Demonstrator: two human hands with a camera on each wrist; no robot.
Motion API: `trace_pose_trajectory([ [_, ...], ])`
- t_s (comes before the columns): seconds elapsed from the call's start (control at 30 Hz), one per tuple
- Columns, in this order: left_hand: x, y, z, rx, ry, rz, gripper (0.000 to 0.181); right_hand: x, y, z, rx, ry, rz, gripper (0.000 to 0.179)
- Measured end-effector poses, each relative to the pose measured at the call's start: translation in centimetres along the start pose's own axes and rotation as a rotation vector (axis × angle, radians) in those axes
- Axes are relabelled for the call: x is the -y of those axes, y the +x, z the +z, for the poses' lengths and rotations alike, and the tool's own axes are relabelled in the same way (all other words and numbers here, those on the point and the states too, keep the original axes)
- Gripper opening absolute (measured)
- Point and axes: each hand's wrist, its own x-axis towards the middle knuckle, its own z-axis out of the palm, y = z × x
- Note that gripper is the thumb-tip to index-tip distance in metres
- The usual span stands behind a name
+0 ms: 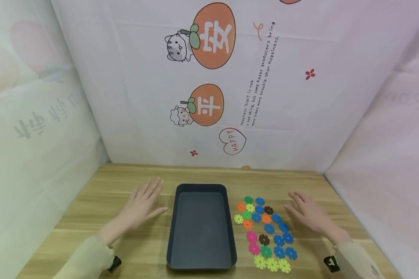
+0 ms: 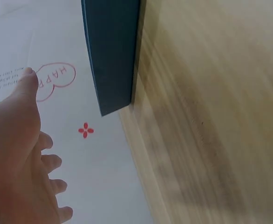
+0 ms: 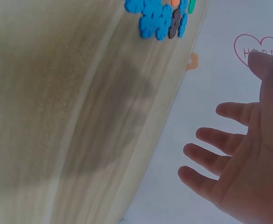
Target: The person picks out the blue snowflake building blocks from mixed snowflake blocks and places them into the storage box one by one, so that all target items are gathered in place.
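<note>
A dark grey rectangular tray (image 1: 202, 228) lies in the middle of the wooden table. To its left is my left hand (image 1: 139, 209), fingers straight and thumb spread toward the tray, holding nothing. In the left wrist view the tray's side wall (image 2: 112, 56) rises beyond that hand (image 2: 15, 144). Right of the tray lie several flower-shaped plastic discs in blue, yellow, green, orange, pink and brown, among them a blue disc (image 1: 269, 228) and a pink disc (image 1: 252, 236). My right hand (image 1: 310, 215) is beside them, holding nothing, its fingers (image 3: 211, 163) extended and apart in the right wrist view.
The wooden table (image 1: 139, 255) is enclosed by a printed white sheet at the back (image 1: 143, 128) and by pale sheets at the left (image 1: 45, 162) and right (image 1: 387, 166). A dark band sits on each wrist.
</note>
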Motion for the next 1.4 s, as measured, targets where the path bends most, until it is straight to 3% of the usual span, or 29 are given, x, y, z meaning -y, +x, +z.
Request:
trace_pose_trajectory([
  [0.3, -1.5, -1.2, 0.8, 0.014, -0.021, 0.058, 0.086, 0.3, -1.1, 0.3, 0.008, 0.056, -0.040, 0.056],
  [0.5, -2.2, -1.8, 1.4, 0.034, -0.027, 0.100, 0.086, 0.3, -1.4, 0.4, 0.060, 0.114, -0.045, 0.048],
  [0.77, -2.7, -2.4, 2.4, 0.068, -0.051, 0.146, 0.080, -0.5, -0.8, 0.8, 0.144, 0.218, -0.127, 0.041],
  [1.07, -3.1, -2.4, 2.8, 0.102, -0.068, 0.157, 0.076, -1.1, -0.7, 1.1, 0.249, 0.303, -0.069, 0.031],
  [1.4, -3.1, -2.3, 2.9, 0.147, -0.077, 0.169, 0.075, -0.9, -0.5, 1.5, 0.275, 0.328, -0.019, 0.032],
])
